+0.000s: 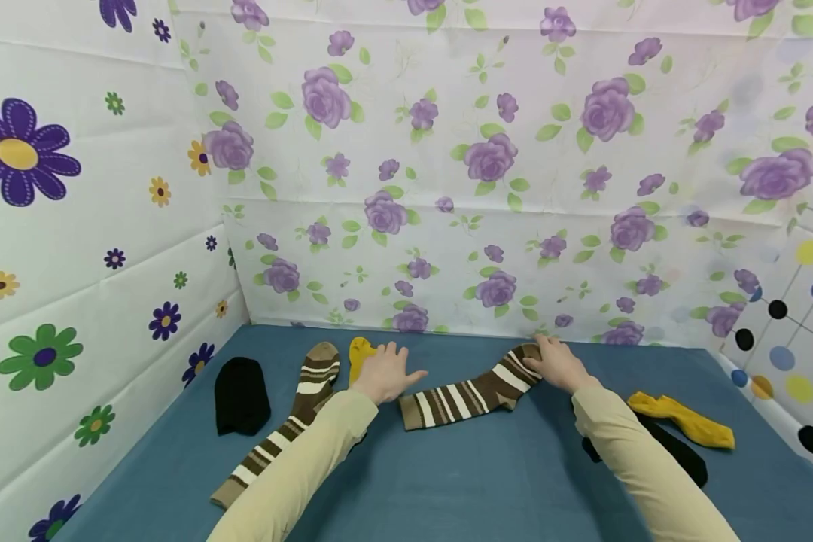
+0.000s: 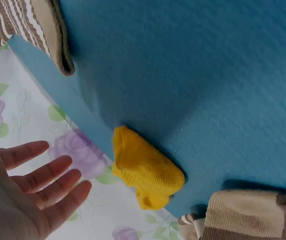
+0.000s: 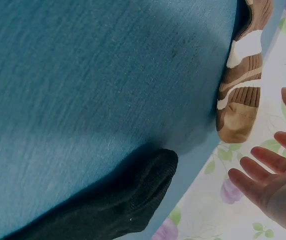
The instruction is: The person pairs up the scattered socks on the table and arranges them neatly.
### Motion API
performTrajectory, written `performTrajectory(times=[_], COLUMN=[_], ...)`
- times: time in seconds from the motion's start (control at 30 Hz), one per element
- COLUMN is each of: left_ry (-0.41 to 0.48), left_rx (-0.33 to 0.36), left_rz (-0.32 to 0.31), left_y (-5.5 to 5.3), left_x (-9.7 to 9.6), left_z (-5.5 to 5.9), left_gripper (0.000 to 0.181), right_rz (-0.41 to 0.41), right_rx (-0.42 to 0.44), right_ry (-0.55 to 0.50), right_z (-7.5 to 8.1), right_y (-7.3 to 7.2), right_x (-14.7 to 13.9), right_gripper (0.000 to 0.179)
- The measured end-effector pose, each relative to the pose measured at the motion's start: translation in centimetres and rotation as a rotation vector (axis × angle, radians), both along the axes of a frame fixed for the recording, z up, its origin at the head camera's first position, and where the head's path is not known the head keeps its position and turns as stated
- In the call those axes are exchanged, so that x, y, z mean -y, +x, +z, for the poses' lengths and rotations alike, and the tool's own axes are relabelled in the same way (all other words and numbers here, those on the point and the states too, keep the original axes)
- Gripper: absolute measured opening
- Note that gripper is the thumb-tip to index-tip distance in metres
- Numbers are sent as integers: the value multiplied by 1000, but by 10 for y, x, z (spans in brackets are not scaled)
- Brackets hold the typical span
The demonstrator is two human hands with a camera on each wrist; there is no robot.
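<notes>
A brown, beige and white striped sock [image 1: 457, 400] lies across the middle of the blue table, cuff to the left and toe to the right. My right hand [image 1: 561, 365] is by its toe; in the right wrist view the fingers [image 3: 263, 185] are spread apart from the sock [image 3: 239, 107]. My left hand [image 1: 385, 374] hovers beside a small yellow sock [image 1: 360, 355], partly hidden behind it. Seen from the left wrist, its fingers [image 2: 58, 172] are extended and hold nothing, with the yellow sock [image 2: 145, 167] to their right.
To the left, a second striped sock [image 1: 281, 444] lies slanted, partly behind my left sleeve, beside a black knit piece [image 1: 241, 395]. On the right, another yellow sock [image 1: 687, 421] overlaps a black sock [image 1: 680, 455], partly covered by my right sleeve. Flowered sheets [image 1: 440, 226] wall the table's back.
</notes>
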State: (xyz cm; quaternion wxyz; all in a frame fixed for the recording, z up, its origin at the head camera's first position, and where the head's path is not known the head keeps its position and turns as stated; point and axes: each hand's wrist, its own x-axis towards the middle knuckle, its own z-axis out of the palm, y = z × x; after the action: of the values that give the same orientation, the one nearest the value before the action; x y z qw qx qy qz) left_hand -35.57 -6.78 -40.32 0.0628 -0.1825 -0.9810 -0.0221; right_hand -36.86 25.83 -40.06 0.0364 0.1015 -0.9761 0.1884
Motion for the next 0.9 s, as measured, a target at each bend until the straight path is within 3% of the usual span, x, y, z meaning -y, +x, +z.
performTrajectory(times=[0.17,0.53,0.9], left_ry=[55,153,135], left_rx=[69,196,209], left_rz=[-32,-34,-37], left_y=[2,9,11], left_x=[-1,0,-1], left_z=[-4,-9,-11], left_gripper=[68,69,66], right_rz=[-13,-35,-44], right_rx=[-5,-15,-5], right_ry=[-4,-46,-107], right_z=[-4,-13,-21], right_y=[-4,-9,-15], right_x=[-1,-4,-8], right_gripper=[55,55,55])
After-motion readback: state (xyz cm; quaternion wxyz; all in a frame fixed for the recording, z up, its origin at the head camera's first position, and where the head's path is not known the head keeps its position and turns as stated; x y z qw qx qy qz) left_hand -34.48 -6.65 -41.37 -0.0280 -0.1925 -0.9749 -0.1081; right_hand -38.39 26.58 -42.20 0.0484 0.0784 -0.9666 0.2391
